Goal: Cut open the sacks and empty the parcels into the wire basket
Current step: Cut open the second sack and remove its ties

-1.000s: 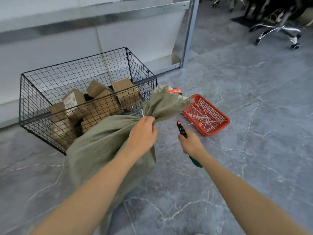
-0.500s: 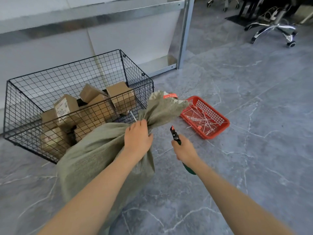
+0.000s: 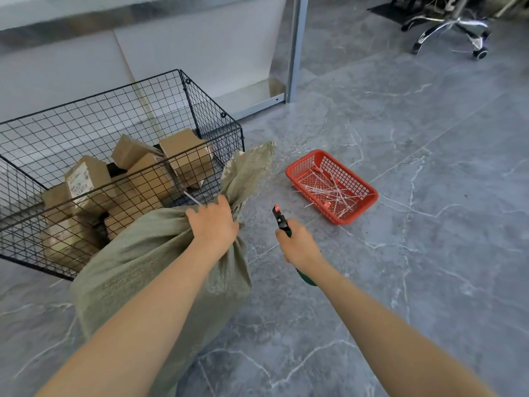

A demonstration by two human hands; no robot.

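Sack point(image 3: 148, 276) is still standing tied at the wire basket's point(image 3: 211, 110) near right corner, mouth swinging clear of the red tray point(image 3: 357, 209). Left hand point(image 3: 213, 224) is clamping its neck; right hand point(image 3: 297, 245) is gripping cutters point(image 3: 280, 217) alongside, cut pending. Showing: one sack, one basket, roughly seven parcels point(image 3: 186, 156).

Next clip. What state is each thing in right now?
Grey-green woven sack: standing, neck bunched closed.
Black wire basket: partly filled with brown cardboard parcels.
Red plastic tray: holds loose white ties.
Green-handled cutter: held, tip up, apart from the sack.
Left hand: grips sack's neck.
Right hand: grips cutter's handle.
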